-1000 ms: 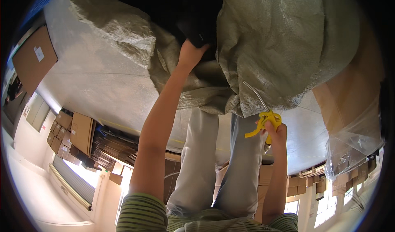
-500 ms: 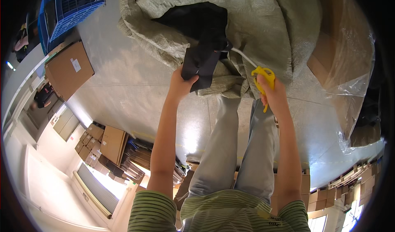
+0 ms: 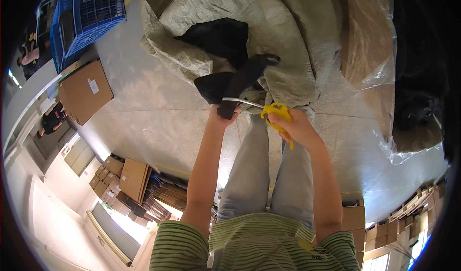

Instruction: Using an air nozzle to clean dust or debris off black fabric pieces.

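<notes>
My left hand (image 3: 225, 117) is closed on the lower end of a black fabric piece (image 3: 242, 81), which hangs in folds in front of me. In my right hand (image 3: 295, 127) is a yellow-handled pair of scissors (image 3: 278, 115); its metal blades point left and lie against the cloth just above my left hand. Whether the blades are parted I cannot tell. Behind, a large greenish-beige woven sack (image 3: 273, 31) lies open, with more black fabric (image 3: 221, 38) at its mouth.
A blue plastic crate (image 3: 98, 14) and a cardboard box (image 3: 86, 91) stand at the left. Plastic-wrapped cardboard (image 3: 370, 45) is at the right. Stacked cartons (image 3: 134, 175) line the area behind me. Another person (image 3: 52, 118) is at the far left.
The scissors have come left and nearer to me, up against the black fabric. My left hand has moved slightly down and right, and the cloth's folds have shifted.
</notes>
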Demonstrator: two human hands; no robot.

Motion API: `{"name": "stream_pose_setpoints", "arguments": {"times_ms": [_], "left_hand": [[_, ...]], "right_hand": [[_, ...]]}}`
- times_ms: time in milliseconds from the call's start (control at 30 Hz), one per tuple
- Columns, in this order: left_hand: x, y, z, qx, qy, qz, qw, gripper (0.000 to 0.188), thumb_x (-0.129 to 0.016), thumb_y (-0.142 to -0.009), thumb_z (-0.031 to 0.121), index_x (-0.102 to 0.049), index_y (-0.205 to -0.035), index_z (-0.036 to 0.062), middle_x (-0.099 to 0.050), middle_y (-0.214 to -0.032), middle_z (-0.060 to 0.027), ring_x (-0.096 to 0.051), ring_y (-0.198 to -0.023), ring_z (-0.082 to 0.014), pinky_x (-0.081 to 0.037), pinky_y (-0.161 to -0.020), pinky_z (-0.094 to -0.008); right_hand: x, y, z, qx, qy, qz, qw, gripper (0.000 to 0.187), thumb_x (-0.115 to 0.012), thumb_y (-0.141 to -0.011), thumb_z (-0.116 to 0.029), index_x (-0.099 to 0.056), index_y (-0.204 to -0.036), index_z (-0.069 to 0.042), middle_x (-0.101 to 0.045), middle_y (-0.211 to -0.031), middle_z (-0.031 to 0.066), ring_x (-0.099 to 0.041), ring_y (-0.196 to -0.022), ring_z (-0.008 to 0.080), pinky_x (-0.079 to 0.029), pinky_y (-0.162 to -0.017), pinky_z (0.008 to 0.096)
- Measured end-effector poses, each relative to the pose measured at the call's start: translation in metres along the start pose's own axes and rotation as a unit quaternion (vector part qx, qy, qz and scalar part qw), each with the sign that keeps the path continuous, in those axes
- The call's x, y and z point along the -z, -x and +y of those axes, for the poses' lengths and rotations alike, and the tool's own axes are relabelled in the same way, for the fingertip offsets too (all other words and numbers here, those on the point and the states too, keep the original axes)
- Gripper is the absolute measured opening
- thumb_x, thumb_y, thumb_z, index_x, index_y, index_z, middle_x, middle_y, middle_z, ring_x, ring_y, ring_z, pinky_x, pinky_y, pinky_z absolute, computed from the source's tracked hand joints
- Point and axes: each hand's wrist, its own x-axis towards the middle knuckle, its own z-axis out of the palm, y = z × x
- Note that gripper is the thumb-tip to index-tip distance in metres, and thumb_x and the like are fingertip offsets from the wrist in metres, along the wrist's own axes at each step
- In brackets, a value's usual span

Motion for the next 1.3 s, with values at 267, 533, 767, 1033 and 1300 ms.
{"name": "stream_pose_setpoints", "arguments": {"times_ms": [267, 533, 767, 1033, 1300], "left_hand": [[-0.062, -0.002, -0.040, -0.042, 0.152, -0.112, 0.981, 0.017, -0.045, -0.087, 0.023, -0.051, -0.093, 0.0078, -0.050, -0.075, -0.0032, -0.038, -0.049, -0.0105, -0.031, -0.047, -0.0220], [-0.349, -0.004, -0.240, -0.162, -0.229, -0.042, 0.959, 0.027, -0.048, -0.090, 0.022, -0.052, -0.110, 0.0042, -0.056, -0.093, -0.0033, -0.046, -0.061, -0.0108, -0.038, -0.053, -0.0217], [-0.367, -0.070, -0.302, -0.290, -0.672, -0.237, 0.639, 0.056, -0.065, -0.077, 0.036, -0.045, -0.122, 0.0079, -0.036, -0.131, -0.0182, -0.037, -0.119, -0.0302, -0.033, -0.097, -0.0382], [-0.373, -0.179, -0.341, -0.302, -0.918, -0.070, 0.247, 0.099, -0.077, -0.063, 0.038, -0.016, -0.140, 0.0285, -0.007, -0.139, -0.0362, -0.014, -0.129, -0.0508, -0.023, -0.099, -0.0589], [-0.388, -0.333, -0.395, -0.350, -0.927, -0.049, 0.127, 0.099, -0.071, -0.059, 0.061, -0.023, -0.139, 0.0302, 0.002, -0.140, -0.0350, -0.006, -0.130, -0.0517, -0.012, -0.097, -0.0679]], "right_hand": [[0.050, 0.049, 0.026, 0.012, 0.058, 0.095, 0.994, 0.040, -0.060, -0.083, -0.044, -0.059, -0.085, -0.004, -0.051, -0.057, 0.0000, -0.048, -0.046, 0.0081, -0.038, -0.043, 0.0227], [0.107, 0.117, 0.060, 0.001, -0.122, 0.129, 0.984, 0.046, -0.057, -0.083, -0.049, -0.060, -0.088, -0.003, -0.059, -0.065, 0.0047, -0.056, -0.051, 0.0114, -0.045, -0.047, 0.0232], [0.155, 0.173, 0.067, 0.146, -0.196, 0.240, 0.939, 0.044, -0.047, -0.090, -0.045, -0.056, -0.091, -0.002, -0.058, -0.064, 0.0090, -0.048, -0.042, 0.0106, -0.036, -0.040, 0.0216], [0.363, 0.167, -0.042, 0.350, -0.376, 0.375, 0.772, 0.051, -0.046, -0.087, -0.053, -0.053, -0.093, -0.003, -0.044, -0.058, 0.0022, -0.030, -0.036, 0.0074, -0.028, -0.039, 0.0202], [0.494, 0.067, -0.065, 0.271, -0.352, 0.418, 0.792, 0.052, -0.047, -0.085, -0.054, -0.055, -0.082, -0.002, -0.053, -0.058, 0.0070, -0.035, -0.037, 0.0084, -0.031, -0.040, 0.0208]]}}
